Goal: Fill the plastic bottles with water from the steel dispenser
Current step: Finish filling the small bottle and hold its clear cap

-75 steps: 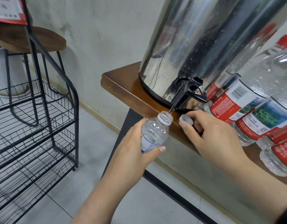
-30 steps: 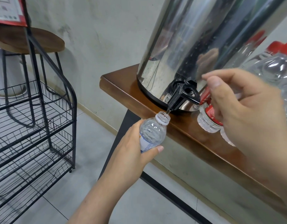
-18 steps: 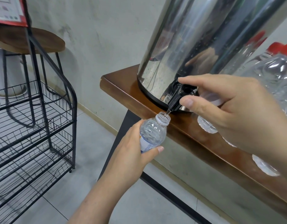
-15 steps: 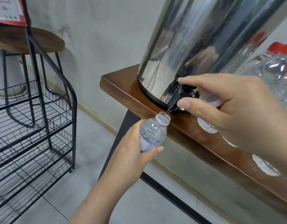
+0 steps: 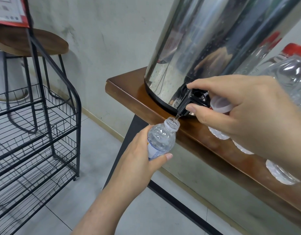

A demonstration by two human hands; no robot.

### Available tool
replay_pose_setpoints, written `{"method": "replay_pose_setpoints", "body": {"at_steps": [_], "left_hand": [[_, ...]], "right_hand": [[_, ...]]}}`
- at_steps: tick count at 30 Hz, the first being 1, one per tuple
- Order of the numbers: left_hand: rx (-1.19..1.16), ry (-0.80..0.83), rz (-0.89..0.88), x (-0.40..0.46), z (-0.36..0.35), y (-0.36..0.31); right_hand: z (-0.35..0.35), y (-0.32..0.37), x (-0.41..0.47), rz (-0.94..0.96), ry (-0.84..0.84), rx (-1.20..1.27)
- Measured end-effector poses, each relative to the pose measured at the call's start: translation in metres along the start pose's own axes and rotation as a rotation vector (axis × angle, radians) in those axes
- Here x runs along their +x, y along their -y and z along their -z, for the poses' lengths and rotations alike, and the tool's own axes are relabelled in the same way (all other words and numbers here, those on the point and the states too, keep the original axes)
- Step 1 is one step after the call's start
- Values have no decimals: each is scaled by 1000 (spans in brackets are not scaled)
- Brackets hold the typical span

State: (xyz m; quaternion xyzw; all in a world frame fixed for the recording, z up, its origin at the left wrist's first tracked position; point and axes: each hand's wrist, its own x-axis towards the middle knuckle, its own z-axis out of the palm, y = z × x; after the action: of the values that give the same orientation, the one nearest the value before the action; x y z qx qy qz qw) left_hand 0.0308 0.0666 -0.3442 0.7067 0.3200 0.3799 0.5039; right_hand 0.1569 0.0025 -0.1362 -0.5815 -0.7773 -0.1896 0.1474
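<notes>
A plain utility corner: bare wall (image 5: 112, 31), tiled floor (image 5: 95, 150), wire rack (image 5: 36, 141), wooden stool (image 5: 36, 43).

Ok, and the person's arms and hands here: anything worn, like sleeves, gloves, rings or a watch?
Nothing worn shows. The left hand and its forearm are bare to the frame's lower edge: no sleeve, glove, ring or watch. The right hand is bare too, with short, unpainted nails; its wrist runs out of frame, so that part cannot be checked.

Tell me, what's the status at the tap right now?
Left hand holds bottle, mouth under tap. Right hand pinches tap, cap tucked in palm. Thin stream at spout. Nothing in the way.
</notes>
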Motion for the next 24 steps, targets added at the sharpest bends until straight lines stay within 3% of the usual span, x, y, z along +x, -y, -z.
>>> {"method": "replay_pose_setpoints", "body": {"at_steps": [24], "left_hand": [[-9, 11, 11, 0, 1, -2]], "right_hand": [[-4, -8, -4, 54, -58, -35]]}}
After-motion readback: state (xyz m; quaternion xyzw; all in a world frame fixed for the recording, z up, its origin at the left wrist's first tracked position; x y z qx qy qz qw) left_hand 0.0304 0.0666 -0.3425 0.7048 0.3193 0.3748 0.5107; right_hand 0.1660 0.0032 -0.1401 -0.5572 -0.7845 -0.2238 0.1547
